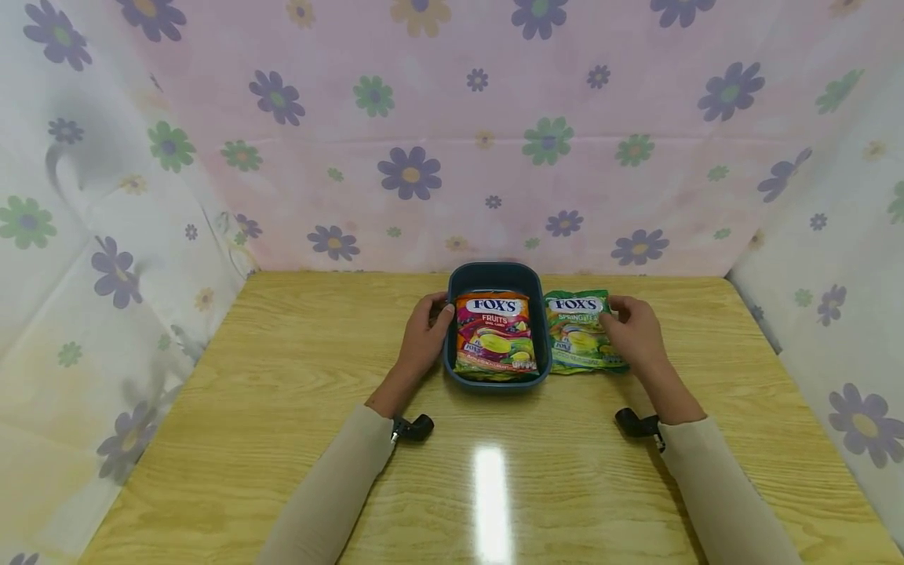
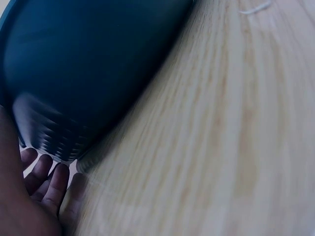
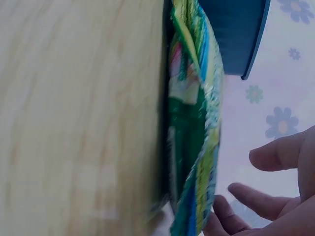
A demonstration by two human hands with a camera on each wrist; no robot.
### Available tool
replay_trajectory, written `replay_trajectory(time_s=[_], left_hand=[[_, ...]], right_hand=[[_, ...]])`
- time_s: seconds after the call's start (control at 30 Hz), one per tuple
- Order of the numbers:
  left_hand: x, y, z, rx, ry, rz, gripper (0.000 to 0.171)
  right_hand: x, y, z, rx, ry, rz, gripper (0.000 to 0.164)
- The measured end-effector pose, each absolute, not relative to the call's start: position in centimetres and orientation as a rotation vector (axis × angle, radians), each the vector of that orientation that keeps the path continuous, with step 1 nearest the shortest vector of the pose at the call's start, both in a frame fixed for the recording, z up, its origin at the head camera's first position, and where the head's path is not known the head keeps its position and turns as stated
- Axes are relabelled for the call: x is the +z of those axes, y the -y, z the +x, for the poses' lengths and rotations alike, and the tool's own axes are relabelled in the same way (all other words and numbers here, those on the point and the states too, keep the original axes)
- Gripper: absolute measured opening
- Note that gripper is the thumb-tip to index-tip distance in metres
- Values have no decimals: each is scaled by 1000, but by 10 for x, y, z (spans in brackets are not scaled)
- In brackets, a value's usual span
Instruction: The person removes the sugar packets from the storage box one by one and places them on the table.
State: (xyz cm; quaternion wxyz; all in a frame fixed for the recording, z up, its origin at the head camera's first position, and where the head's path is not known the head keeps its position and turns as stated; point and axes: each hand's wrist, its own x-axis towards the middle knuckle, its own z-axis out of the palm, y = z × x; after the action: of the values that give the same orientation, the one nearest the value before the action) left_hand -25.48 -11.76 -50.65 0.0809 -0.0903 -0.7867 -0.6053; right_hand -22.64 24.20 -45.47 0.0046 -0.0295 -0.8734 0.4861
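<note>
A dark teal plastic basket stands near the back of the table. Inside it lies an orange and magenta Fox's Fruits candy bag, face up. My left hand rests at the basket's left side, thumb at the rim; in the left wrist view its loosely bent fingers lie by the outer wall. Right of the basket, a green Fox's Spring Tea candy bag lies on the table. My right hand is at that bag's right edge. The right wrist view shows its thumb spread away from the bag, lower fingers close to the edge.
The wood-grain table meets a flowered pink cloth behind the basket, with flowered cloth on both sides. A black wrist camera mount sits on the left wrist, another mount on the right.
</note>
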Motion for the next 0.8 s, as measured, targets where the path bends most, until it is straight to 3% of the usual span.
replay_trajectory(time_s=[0.8], left_hand=[[-506,117,-255,-1795,2380,-239,44]], right_hand=[[-425,-194,-213,1619,2642,253,44]])
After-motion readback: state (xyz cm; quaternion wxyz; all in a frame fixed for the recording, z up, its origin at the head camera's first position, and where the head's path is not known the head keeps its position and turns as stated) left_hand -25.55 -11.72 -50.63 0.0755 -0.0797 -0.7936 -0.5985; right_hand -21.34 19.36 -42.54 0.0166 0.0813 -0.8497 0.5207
